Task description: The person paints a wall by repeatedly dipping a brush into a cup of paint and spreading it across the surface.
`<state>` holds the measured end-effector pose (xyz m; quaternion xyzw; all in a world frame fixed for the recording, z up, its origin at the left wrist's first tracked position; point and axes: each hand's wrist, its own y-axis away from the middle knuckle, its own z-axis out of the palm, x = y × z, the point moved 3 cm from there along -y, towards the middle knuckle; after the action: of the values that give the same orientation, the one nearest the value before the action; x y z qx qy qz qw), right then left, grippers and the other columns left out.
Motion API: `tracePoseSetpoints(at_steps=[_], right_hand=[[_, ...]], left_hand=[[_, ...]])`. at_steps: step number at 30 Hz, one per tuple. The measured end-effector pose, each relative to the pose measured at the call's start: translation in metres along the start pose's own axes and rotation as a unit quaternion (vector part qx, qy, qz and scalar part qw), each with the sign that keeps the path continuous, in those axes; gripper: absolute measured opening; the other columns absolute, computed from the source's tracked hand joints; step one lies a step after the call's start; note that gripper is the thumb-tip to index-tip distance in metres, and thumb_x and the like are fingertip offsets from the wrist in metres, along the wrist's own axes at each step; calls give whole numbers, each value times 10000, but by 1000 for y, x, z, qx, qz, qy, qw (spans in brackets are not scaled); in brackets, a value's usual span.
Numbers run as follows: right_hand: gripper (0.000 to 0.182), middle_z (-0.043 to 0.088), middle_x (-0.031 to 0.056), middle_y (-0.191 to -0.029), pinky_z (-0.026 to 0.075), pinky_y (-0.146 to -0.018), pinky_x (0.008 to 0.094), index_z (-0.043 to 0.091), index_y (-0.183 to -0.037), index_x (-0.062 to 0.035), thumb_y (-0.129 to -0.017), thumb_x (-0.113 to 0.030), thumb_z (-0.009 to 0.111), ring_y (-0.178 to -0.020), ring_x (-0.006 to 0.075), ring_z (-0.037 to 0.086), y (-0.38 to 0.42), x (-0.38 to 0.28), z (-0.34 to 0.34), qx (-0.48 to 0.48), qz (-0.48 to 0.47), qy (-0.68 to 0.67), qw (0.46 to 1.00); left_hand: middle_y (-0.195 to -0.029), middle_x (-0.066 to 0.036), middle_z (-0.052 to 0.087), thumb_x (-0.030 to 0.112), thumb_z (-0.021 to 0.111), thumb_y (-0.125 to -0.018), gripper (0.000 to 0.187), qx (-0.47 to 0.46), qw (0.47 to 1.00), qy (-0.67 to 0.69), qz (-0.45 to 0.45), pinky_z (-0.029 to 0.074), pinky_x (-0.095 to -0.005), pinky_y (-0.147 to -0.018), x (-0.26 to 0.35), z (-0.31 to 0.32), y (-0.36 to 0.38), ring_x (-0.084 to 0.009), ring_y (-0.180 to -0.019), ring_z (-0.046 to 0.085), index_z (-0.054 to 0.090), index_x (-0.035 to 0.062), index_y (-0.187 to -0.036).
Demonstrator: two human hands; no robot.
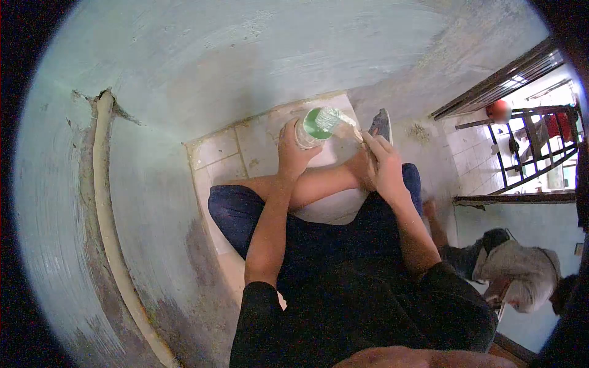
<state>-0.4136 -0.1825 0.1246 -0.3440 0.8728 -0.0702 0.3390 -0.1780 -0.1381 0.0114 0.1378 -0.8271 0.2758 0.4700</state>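
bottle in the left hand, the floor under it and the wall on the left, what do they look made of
Bottle: looks like clear plastic, see-through and glossy, with a green label; glass cannot be ruled out. The left hand grips it.
Floor: pale ceramic tiles, going by the square grid of dark joints, stained.
Wall: painted plaster or cement, matte pale blue-green, worn and flaking to grey low down.

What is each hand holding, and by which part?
Left hand grips the plastic bottle around its body. Right hand: contents cannot be told.

Clear plastic bottle [316,126] — glossy; rough wall [215,61]
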Motion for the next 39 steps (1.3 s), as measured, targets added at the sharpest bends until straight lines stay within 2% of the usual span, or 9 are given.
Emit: tracePoseSetpoints(at_steps=[9, 11, 14, 17, 21, 23, 27, 29, 39], right_hand=[[306, 676, 224, -1110, 527, -863, 406, 645, -1271, 8, -979, -83, 623, -994, 355, 684, 1, 9, 8, -4, 57, -75, 996], [318, 706, 158, -1096, 517, -862, 348, 646, -1232, 15, -1010, -211, 662, -989, 218, 677, 0, 3, 6, -95, 175, -197, 960], [365, 695, 79, -1003, 499, -830, 309, 633, -1221, 9, -1014, -289, 675, -931, 136, 621, 3, 7, 16, -80, 190, -310, 928], [309, 640, -10, -939, 454, -765, 248, 621, -1244, -34, -1030, -252, 660, -861, 63, 561, 4, 8, 18, -113, 234, -339, 904], [286, 589, -34, -850, 417, -645, 221, 630, -1214, -50, -1058, -289, 616, -729, 49, 522, 6, 17, 25, -114, 210, -395, 887], [280, 531, -45, -775, 366, -552, 224, 619, -1055, -63, -1086, -333, 551, -629, 41, 468, 8, 13, 23, -158, 282, -464, 825], [283, 506, -46, -735, 290, -462, 221, 602, -1012, -79, -1100, -333, 515, -533, 36, 402, 10, 3, 22, -161, 315, -511, 783], [273, 509, -32, -720, 266, -430, 224, 595, -1060, -76, -1109, -321, 484, -501, 50, 387, 15, 8, 30, -164, 348, -568, 728], [225, 466, -13, -693, 244, -419, 228, 520, -1262, -145, -1115, -291, 432, -494, 68, 355, 22, 11, 46, -160, 369, -640, 654]], left_hand=[[-1280, -219, 610, 176, 917, -598, 876, -13, 1000, 19, -17, 438, -505, -1052, 1, 2, 0, -428, -1233, 551, 513, 43, -1364], [-1280, -219, 610, 175, 916, -597, 878, -18, 999, 24, -16, 437, -505, -1053, 2, 1, 0, -427, -1234, 551, 513, 43, -1365], [-1279, -218, 612, 175, 916, -597, 877, -10, 1000, 18, -10, 441, -504, -1051, 0, 1, 3, -424, -1231, 555, 515, 40, -1365], [-1282, -222, 613, 178, 920, -592, 883, -22, 999, 30, -24, 452, -504, -1040, 0, 3, 2, -426, -1221, 563, 517, 35, -1364], [-1261, -226, 628, 199, 930, -603, 879, -23, 999, 40, -22, 468, -503, -1020, 5, 4, 4, -427, -1203, 581, 521, 31, -1363], [-1251, -227, 635, 208, 932, -609, 873, -20, 999, 44, -21, 475, -501, -1008, 5, 6, 6, -426, -1193, 589, 524, 31, -1359], [-1223, -222, 656, 236, 936, -627, 834, -36, 997, 63, -34, 493, -497, -981, 9, 6, 5, -421, -1165, 612, 546, 39, -1337], [-1214, -220, 662, 244, 937, -631, 821, -42, 997, 63, -34, 498, -497, -973, 9, 5, 4, -420, -1156, 620, 553, 43, -1328], [-1158, -206, 688, 269, 944, -626, 731, -106, 989, 72, -75, 513, -483, -946, 0, 13, 8, -402, -1115, 647, 599, 65, -1237]])
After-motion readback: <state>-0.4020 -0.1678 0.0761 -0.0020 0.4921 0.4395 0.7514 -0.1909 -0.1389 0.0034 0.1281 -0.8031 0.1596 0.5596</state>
